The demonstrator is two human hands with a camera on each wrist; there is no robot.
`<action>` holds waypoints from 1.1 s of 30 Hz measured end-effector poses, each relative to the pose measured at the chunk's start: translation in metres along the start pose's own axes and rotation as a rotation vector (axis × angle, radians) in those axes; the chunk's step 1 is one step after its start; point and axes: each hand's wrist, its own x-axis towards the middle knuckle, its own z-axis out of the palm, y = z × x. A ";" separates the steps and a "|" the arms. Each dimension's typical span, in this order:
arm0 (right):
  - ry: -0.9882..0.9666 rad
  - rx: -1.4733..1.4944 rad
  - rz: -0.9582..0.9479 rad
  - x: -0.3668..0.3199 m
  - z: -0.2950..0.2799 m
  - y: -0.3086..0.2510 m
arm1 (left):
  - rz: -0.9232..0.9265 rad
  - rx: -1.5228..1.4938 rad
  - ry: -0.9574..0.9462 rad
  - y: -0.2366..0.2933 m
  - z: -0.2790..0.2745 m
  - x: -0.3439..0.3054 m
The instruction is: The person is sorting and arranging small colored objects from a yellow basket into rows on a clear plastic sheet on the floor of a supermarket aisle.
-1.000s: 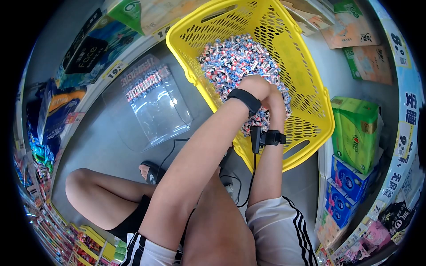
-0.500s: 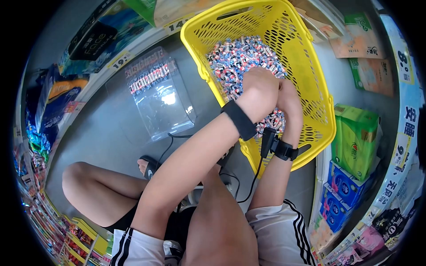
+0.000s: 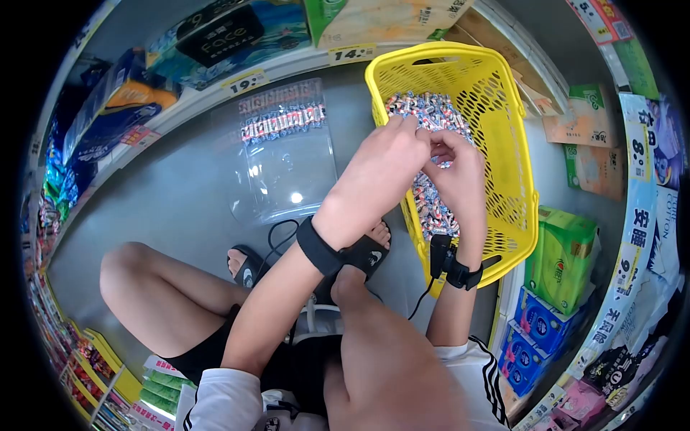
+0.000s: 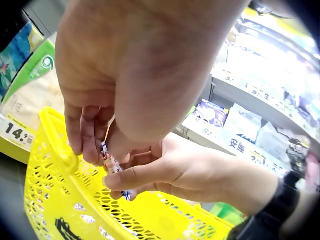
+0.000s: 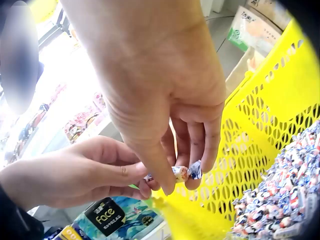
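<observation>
The person's bare legs (image 3: 392, 352) come nearest, below black shorts (image 3: 273, 373), with the feet in black sandals (image 3: 368, 258) on the grey floor (image 3: 158, 208). A thin black cable (image 3: 279, 233) loops beside the sandals. Each arm, coming out of a white sleeve (image 3: 226, 399), wears a black wrist strap (image 3: 320, 246); the one on the right forearm carries a small dark device (image 3: 440, 257).

Beyond the straps, the left hand (image 3: 384, 161) and the right hand (image 3: 460, 176) meet over the yellow basket (image 3: 512, 237). Between them is one small wrapped candy (image 4: 114, 166): the left hand pinches one end of it, the right hand the other, with thumb and fingers. Its wrapper shows white, blue and red.

Below the hands, a heap of similar candies (image 5: 280, 195) lies against one side of the basket, whose walls are pierced with holes. To the left of the basket, a clear plastic container (image 3: 287, 179) lies on the floor, with candies in rows (image 3: 284, 123) toward its far end.

Farther out, shelves surround the scene. A green pack (image 3: 564, 262) and blue packs (image 3: 535, 323) sit at the right; a dark box marked "Face" (image 3: 223, 36) stands at the far left, above yellow price tags (image 3: 243, 82).
</observation>
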 end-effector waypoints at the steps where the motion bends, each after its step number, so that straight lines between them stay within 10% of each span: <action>1: -0.010 -0.005 -0.008 0.001 0.004 -0.013 | -0.010 0.000 0.010 -0.003 -0.008 -0.004; 15: -0.222 -0.085 -0.610 0.036 0.115 -0.100 | -0.371 -0.372 0.439 -0.093 -0.078 -0.099; 33: -0.692 -0.026 -0.424 0.081 0.283 -0.048 | -0.836 0.101 0.279 -0.186 -0.004 -0.194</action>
